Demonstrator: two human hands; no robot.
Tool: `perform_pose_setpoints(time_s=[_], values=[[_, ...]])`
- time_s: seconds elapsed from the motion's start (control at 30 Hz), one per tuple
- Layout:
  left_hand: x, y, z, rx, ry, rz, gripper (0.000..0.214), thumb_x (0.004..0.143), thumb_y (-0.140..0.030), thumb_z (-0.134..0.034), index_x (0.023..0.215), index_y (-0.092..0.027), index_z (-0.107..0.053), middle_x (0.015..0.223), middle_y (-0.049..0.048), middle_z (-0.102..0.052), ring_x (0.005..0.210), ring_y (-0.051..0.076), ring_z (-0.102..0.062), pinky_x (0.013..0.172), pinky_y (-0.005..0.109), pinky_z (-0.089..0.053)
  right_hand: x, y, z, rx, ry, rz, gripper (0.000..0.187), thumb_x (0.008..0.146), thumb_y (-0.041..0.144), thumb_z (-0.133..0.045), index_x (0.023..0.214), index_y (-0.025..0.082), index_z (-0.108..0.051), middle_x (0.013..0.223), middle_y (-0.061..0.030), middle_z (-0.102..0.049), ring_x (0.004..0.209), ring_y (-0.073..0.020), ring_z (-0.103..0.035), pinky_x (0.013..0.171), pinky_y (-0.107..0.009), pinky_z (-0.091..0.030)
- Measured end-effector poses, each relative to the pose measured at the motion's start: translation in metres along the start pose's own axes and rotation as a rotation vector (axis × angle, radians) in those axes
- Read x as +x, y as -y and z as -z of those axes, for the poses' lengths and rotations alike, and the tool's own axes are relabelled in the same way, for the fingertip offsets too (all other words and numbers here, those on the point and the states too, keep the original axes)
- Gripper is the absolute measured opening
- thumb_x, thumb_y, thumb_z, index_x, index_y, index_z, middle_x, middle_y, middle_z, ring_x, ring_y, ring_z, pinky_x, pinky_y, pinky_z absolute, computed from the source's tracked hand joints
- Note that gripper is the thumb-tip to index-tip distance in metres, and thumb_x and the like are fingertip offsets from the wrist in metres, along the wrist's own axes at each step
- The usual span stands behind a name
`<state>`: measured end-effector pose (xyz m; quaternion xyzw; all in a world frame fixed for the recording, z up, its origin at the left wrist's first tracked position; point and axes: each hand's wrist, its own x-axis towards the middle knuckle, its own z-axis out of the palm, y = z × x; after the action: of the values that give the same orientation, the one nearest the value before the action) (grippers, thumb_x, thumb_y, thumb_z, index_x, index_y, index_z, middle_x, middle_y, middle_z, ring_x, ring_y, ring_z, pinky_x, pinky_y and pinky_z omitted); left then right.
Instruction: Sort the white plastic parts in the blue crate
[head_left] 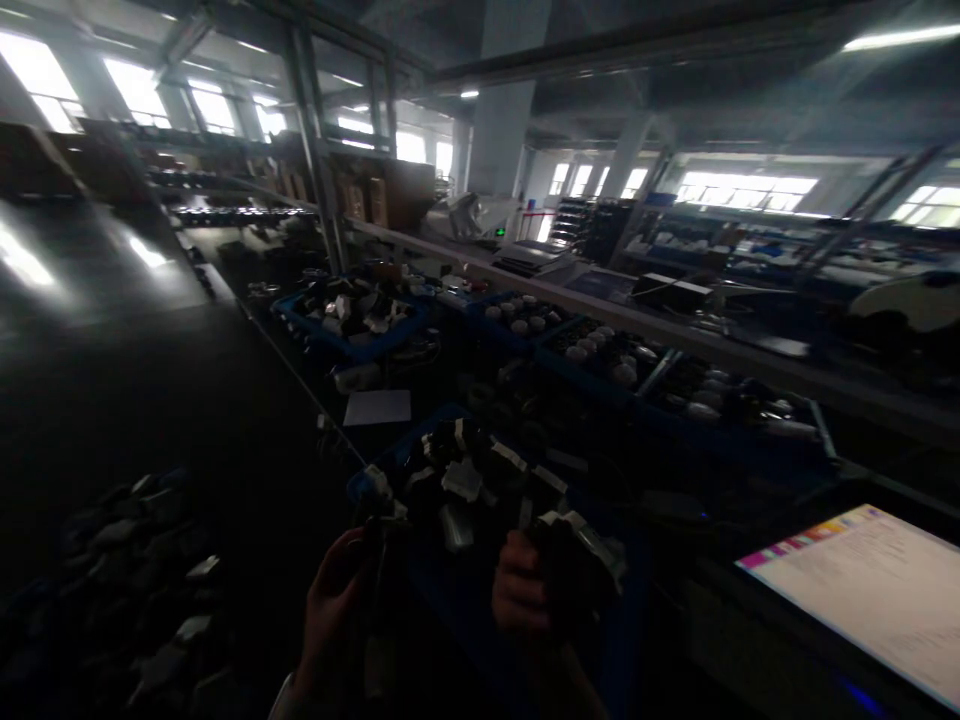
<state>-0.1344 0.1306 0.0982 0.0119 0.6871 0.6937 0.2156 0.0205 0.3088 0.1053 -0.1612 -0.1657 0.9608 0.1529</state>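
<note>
**Small dark parts held over the blue bin**

The left hand (334,600) grips a slim dark part (375,560); the right hand (521,595) closes around a bulkier one (577,570), above the blue bin (360,485). In the gloom they seem light, rigid plastic, best pinched by their bodies.

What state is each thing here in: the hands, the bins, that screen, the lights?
Left hand: closed around a dark part.
Right hand: gripping a dark bundle.
Near blue bin: heaped with parts.
Far blue bin: full.
Screen: lit.
Ceiling light: on.
White sheet: lying flat.
</note>
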Motion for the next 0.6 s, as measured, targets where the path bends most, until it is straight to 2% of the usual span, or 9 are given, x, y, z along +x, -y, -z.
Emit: perform_pose_setpoints(time_s=[0.1, 0.17, 0.27, 0.37, 0.47, 0.53, 0.6], values=[[-0.068, 0.037, 0.027, -0.002, -0.189, 0.050, 0.065, 0.048, -0.059, -0.076, 0.101, -0.023, -0.065, 0.100, 0.0038, -0.071, 0.091, 0.028, -0.066, 0.064, 0.029, -0.055, -0.045, -0.010, 0.028, -0.038, 0.083, -0.148, 0.052, 0.073, 0.066, -0.051, 0.056, 0.024, -0.024, 0.039, 0.0130, -0.028, 0.022, -0.0004, -0.013, 0.020, -0.011, -0.011], [-0.110, 0.065, 0.045, 0.031, -0.276, 0.055, 0.057, 0.054, -0.060, -0.071, 0.100, -0.026, -0.066, 0.103, 0.0027, -0.070, 0.090, 0.027, -0.067, 0.064, 0.030, -0.056, -0.072, -0.020, 0.052, -0.054, 0.215, -0.304, 0.054, 0.073, 0.066, -0.051, 0.053, 0.024, -0.023, 0.031, 0.0144, -0.021, 0.017, -0.0025, -0.016, 0.019, -0.015, -0.019], [-0.168, 0.100, 0.069, 0.061, -0.385, 0.020, 0.041, 0.051, -0.054, -0.074, 0.082, -0.028, -0.069, 0.114, 0.0018, -0.066, 0.105, 0.029, -0.062, 0.076, 0.032, -0.057, -0.101, -0.039, 0.086, -0.100, 0.427, -0.557, 0.053, 0.074, 0.067, -0.050, 0.050, 0.024, -0.029, 0.024, 0.0145, -0.016, 0.015, -0.0073, -0.026, 0.022, -0.023, -0.031], [-0.220, 0.114, 0.084, 0.021, -0.461, 0.013, 0.041, 0.053, -0.053, -0.073, 0.085, -0.028, -0.070, 0.118, 0.0026, -0.065, 0.109, 0.030, -0.061, 0.081, 0.035, -0.056, -0.117, -0.061, 0.104, -0.142, 0.550, -0.737, 0.055, 0.074, 0.072, -0.043, 0.049, 0.024, -0.032, 0.023, 0.0125, -0.019, 0.017, -0.0105, -0.034, 0.024, -0.026, -0.035], [-0.265, 0.112, 0.092, -0.067, -0.558, 0.061, 0.043, 0.055, -0.053, -0.073, 0.089, -0.027, -0.070, 0.115, 0.0042, -0.068, 0.110, 0.030, -0.061, 0.083, 0.037, -0.056, -0.126, -0.085, 0.106, -0.160, 0.662, -0.928, 0.058, 0.078, 0.072, -0.035, 0.047, 0.024, -0.036, 0.023, 0.0105, -0.021, 0.017, -0.0101, -0.033, 0.023, -0.024, -0.032], [-0.296, 0.111, 0.100, -0.165, -0.621, 0.102, 0.047, 0.049, -0.053, -0.076, 0.087, -0.026, -0.070, 0.110, 0.0054, -0.070, 0.109, 0.032, -0.061, 0.084, 0.038, -0.055, -0.131, -0.100, 0.102, -0.202, 0.631, -0.988, 0.055, 0.075, 0.072, -0.043, 0.048, 0.024, -0.039, 0.025, 0.0105, -0.023, 0.018, -0.0091, -0.030, 0.024, -0.025, -0.034], [-0.329, 0.116, 0.109, -0.280, -0.654, 0.135, 0.053, 0.047, -0.055, -0.078, 0.090, -0.025, -0.070, 0.105, 0.0061, -0.072, 0.106, 0.032, -0.063, 0.085, 0.039, -0.054, -0.136, -0.116, 0.095, -0.356, 0.452, -0.969, 0.049, 0.069, 0.070, -0.053, 0.052, 0.024, -0.045, 0.029, 0.0092, -0.031, 0.021, -0.0091, -0.031, 0.027, -0.027, -0.038]])
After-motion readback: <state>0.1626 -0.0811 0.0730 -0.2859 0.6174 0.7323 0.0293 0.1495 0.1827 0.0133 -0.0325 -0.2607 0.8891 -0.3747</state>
